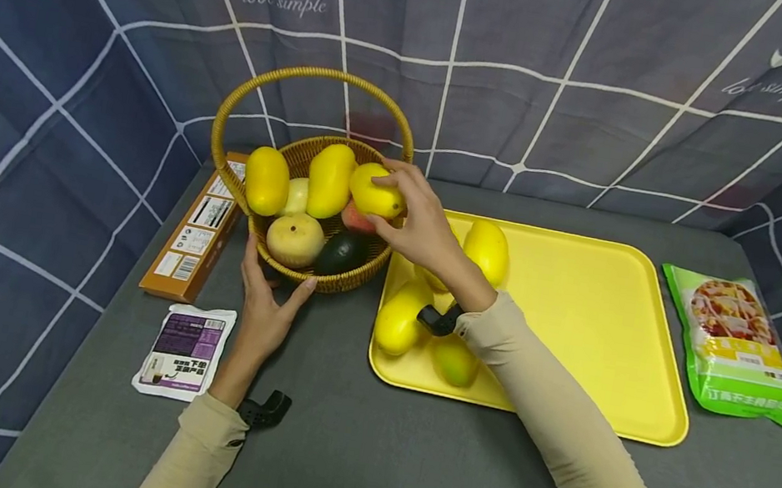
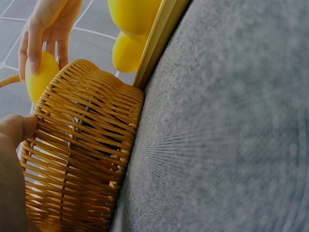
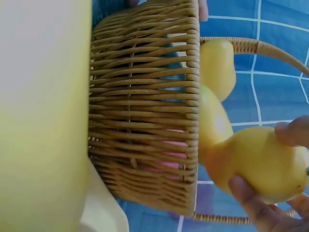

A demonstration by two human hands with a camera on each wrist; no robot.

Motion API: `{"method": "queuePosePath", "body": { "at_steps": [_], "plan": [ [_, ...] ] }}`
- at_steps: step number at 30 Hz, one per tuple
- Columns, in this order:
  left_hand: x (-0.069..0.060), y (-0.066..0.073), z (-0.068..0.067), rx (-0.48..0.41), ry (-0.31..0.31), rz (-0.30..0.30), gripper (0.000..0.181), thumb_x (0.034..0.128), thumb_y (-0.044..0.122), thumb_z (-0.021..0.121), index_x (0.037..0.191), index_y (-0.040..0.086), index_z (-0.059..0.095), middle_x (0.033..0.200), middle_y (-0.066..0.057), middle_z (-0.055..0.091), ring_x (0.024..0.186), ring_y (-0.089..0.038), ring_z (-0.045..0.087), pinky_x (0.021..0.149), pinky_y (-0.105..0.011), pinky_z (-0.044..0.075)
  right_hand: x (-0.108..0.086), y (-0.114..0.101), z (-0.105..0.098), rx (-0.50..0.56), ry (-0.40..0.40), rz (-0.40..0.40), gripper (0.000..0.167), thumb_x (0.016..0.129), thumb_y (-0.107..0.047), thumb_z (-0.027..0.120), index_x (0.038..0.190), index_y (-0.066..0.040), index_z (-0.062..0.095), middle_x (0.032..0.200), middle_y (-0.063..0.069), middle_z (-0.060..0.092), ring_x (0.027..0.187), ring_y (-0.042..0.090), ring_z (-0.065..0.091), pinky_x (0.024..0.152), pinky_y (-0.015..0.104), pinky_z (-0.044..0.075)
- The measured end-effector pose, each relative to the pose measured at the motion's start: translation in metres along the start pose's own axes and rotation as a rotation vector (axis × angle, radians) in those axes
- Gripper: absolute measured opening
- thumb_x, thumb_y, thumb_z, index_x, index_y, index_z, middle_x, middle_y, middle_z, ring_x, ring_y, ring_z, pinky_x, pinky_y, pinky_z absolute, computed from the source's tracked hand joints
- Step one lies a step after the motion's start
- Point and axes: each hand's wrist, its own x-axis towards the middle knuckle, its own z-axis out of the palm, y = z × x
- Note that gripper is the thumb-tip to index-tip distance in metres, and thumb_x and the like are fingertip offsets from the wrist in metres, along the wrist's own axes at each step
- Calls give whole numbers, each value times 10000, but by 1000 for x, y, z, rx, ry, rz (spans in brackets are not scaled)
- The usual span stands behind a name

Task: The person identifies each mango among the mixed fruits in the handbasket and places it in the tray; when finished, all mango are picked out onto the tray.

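A wicker basket (image 1: 353,279) with a tall handle stands at the back left. In it are two yellow mangoes (image 1: 330,182), a pale round fruit (image 1: 295,240), a dark green avocado (image 1: 341,253) and a partly hidden reddish fruit (image 1: 358,219). Over the basket's right side, my right hand (image 1: 422,219) holds another yellow mango (image 3: 260,162) between thumb and fingers. My left hand (image 1: 265,305) grips the basket's near left side, its thumb on the rim in the left wrist view. Several yellow fruits (image 1: 487,250) lie on the yellow tray (image 1: 575,331), partly behind my right forearm.
Left of the basket lies a brown box (image 1: 193,236), with a white and purple pouch (image 1: 185,352) nearer the front. A green food packet (image 1: 736,346) is at the far right. A dark checked curtain (image 1: 486,115) hangs behind the grey table (image 1: 359,458).
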Motion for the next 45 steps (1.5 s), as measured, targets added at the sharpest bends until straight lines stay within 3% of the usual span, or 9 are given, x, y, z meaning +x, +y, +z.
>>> {"method": "queuePosePath", "body": {
  "at_steps": [4, 10, 24, 34, 40, 42, 45],
  "plan": [
    [1, 0, 1, -2, 2, 4, 969, 870, 46, 702, 1544, -43, 11, 1591, -272, 57, 1432, -398, 192, 973, -574, 348, -8, 1, -8, 33, 23, 12, 449, 839, -104, 750, 1246, -47, 569, 1472, 137, 428, 1268, 243, 491, 802, 341, 535],
    [1, -1, 0, -12, 4, 1, 972, 864, 43, 700, 1544, -44, 11, 1591, -273, 55, 1435, -395, 188, 972, -572, 350, -20, 1, -15, 17, 52, 33, 483, 821, -87, 761, 1257, -57, 557, 1455, 135, 438, 1270, 260, 491, 835, 357, 540],
    [-2, 1, 1, -12, 0, -18, 969, 875, 70, 694, 1552, -21, 6, 1607, -242, 30, 1451, -375, 161, 983, -571, 345, -58, 4, -35, 45, 177, 114, 496, 766, -73, 808, 1182, -58, 540, 1379, 116, 474, 1172, 252, 554, 745, 351, 584],
    [-1, -1, 1, -20, 4, -23, 967, 881, 89, 692, 1557, -1, 6, 1616, -217, 22, 1453, -351, 173, 972, -534, 352, -90, 22, -58, 74, 268, 203, 529, 767, -62, 804, 1215, -60, 523, 1381, 100, 466, 1247, 263, 501, 787, 478, 575],
    [0, -3, 1, -31, 19, -30, 967, 880, 86, 696, 1557, 5, 11, 1621, -205, 15, 1452, -331, 179, 939, -492, 352, -108, 38, -74, 87, 337, 285, 675, 759, 14, 789, 1359, -50, 487, 1375, 152, 425, 1249, 295, 457, 824, 553, 546],
    [0, -3, 2, -34, 18, -26, 966, 880, 83, 697, 1555, -1, 13, 1619, -212, 13, 1454, -338, 171, 937, -495, 353, -113, 41, -78, 69, 358, 314, 695, 762, 29, 778, 1390, -46, 488, 1375, 166, 415, 1244, 299, 456, 833, 539, 547],
    [0, -3, 2, -36, 11, -24, 964, 881, 84, 695, 1555, -3, 11, 1620, -214, 7, 1457, -339, 166, 939, -498, 353, -121, 43, -85, 13, 400, 352, 662, 774, 3, 776, 1383, -74, 529, 1380, 142, 415, 1233, 267, 464, 823, 415, 565]
  ]
}}
